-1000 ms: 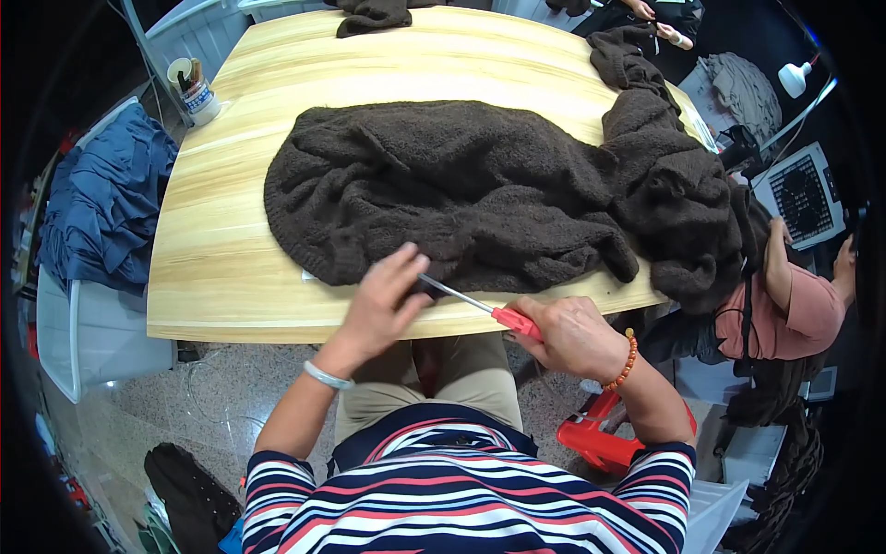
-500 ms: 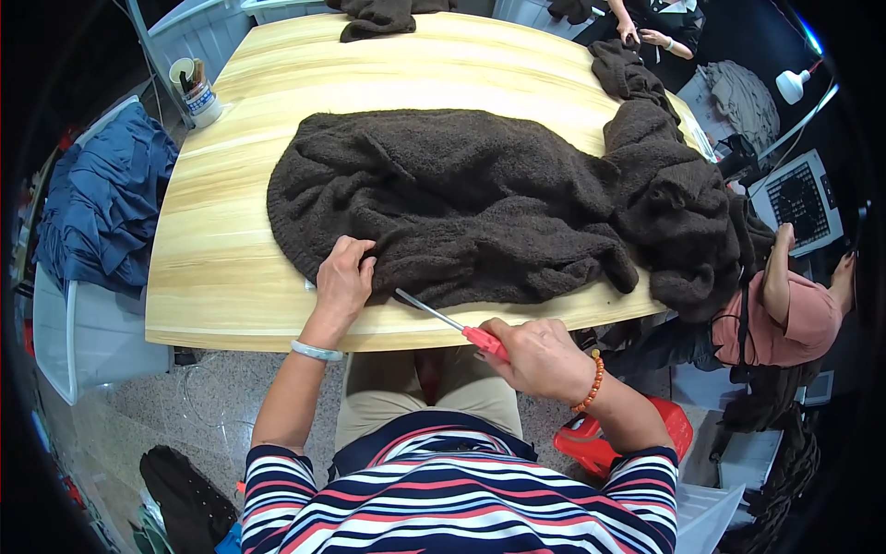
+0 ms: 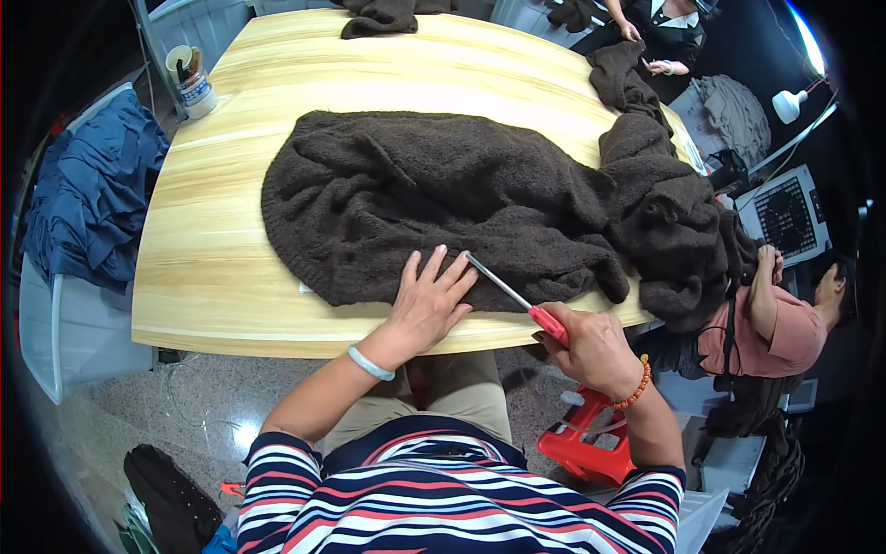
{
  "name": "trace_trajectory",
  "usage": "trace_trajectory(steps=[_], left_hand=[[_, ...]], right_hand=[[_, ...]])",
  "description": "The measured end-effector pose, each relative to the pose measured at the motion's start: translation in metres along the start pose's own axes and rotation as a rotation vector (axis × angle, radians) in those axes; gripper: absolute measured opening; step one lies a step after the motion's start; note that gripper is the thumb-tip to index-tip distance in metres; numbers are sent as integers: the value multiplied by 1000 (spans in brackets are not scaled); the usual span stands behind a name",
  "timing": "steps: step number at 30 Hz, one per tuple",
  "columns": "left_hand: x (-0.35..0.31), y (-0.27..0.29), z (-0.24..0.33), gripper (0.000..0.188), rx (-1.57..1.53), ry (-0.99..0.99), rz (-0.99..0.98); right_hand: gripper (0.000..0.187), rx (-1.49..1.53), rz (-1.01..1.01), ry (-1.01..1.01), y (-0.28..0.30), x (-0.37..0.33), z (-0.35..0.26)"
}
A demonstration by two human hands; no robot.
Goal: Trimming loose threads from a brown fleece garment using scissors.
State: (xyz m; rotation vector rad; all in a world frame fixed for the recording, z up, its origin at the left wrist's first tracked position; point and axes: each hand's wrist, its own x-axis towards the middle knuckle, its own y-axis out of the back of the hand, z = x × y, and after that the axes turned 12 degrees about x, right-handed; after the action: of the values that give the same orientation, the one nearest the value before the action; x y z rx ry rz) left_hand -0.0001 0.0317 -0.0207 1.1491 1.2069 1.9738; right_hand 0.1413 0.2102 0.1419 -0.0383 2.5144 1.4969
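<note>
A dark brown, fuzzy knit garment (image 3: 434, 185) lies spread and wrinkled on the table, its rounded hem edge toward the left. My left hand (image 3: 426, 309) rests flat on the garment's near edge with its fingers apart. In my right hand (image 3: 598, 346) is a tool with a red handle (image 3: 550, 325) and a thin metal shaft, perhaps a screwdriver. The shaft points up and to the left across the cloth, and its tip is beside my left fingertips. Whether the tip touches the cloth I cannot tell.
The wooden table (image 3: 208, 222) carries a cup of tools (image 3: 196, 90) at far left and more brown knitwear (image 3: 678, 212) at right. A bin of blue cloth (image 3: 97, 194) stands left. A red stool (image 3: 586, 443) is near my right arm. Two people (image 3: 771, 323) work at the right.
My left hand has slid right along the garment's near edge, its fingers now spread flat. My right hand has moved right and the tool's tip is farther up and right on the cloth.
</note>
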Motion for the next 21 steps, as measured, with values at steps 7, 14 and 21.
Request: trace_trajectory(steps=[7, 14, 21], left_hand=[[-9, -14, 6, 40, 43, 18, 38], [-14, -14, 8, 38, 90, -44, 13], [-16, -13, 8, 41, 66, -30, -7]], right_hand=[[31, -128, -133, -42, 9, 0, 16], [22, -195, -183, 28, 7, 13, 17], [20, -227, -162, 43, 9, 25, 13]])
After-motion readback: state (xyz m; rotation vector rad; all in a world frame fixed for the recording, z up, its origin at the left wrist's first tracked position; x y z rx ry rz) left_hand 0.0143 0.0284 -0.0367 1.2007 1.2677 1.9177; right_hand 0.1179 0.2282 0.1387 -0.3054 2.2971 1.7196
